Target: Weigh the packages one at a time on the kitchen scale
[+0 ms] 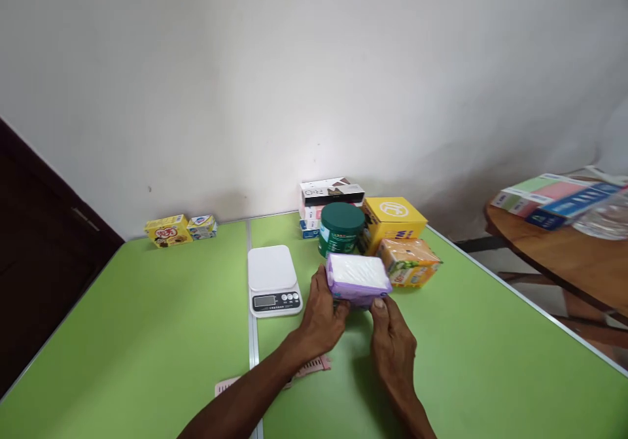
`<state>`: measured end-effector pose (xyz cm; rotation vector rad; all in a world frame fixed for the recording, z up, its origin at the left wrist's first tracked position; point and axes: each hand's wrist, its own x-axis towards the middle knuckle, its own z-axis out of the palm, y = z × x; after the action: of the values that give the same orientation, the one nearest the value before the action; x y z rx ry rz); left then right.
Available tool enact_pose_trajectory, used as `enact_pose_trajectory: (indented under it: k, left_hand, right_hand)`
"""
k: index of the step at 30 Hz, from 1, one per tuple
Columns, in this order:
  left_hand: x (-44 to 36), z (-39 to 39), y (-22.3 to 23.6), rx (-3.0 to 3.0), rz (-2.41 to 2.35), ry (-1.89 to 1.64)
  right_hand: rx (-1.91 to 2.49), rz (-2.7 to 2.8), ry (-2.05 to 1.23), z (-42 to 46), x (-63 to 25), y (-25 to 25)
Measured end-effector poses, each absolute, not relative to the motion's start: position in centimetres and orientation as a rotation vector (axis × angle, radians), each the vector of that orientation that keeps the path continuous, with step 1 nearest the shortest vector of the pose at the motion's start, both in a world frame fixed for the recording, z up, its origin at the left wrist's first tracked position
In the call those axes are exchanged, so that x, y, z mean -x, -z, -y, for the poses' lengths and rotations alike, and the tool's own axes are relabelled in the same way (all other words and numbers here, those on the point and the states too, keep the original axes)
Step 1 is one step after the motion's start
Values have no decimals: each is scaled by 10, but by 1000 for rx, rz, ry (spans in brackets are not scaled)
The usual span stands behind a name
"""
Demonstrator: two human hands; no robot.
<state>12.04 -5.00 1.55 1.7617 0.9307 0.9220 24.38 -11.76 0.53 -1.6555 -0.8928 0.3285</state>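
A purple-and-white plastic-wrapped pack of tissues is held between my two hands. My left hand grips its left end, and my right hand has its thumb on the near right corner. Just behind the pack stand a tub with a dark green lid and an orange plastic-wrapped pack. To the left of my left hand lies a white kitchen scale with nothing on its plate. Whether the pack touches the table cannot be seen.
A yellow box and a stack of flat boxes stand near the wall. Two small boxes, one yellow and one blue-and-white, sit at the far left. A pink slotted strip lies under my left forearm. A wooden table stands at right.
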Motion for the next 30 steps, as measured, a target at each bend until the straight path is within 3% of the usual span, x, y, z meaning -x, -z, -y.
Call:
enact_pose_trajectory:
  k: [8, 13, 18, 24, 30]
  left_hand:
    - [-41, 31, -48, -1770, -1214, -1177]
    - [-3, 9, -39, -1742, -1425, -1087]
    - [18, 6, -28, -1758, -1434, -1035]
    - [67, -6, 7, -1256, -1388, -1265]
    - [86, -15, 27, -1192, -1356, -1365]
  right_hand:
    - [1351, 1164, -429, 69, -174, -35]
    - [1278, 1292, -481, 37, -138, -20]
    - [1360, 1263, -462, 30, -160, -4]
    - [1430, 1068, -688, 31, -210, 27]
    - [1408, 965, -645, 30, -211, 47]
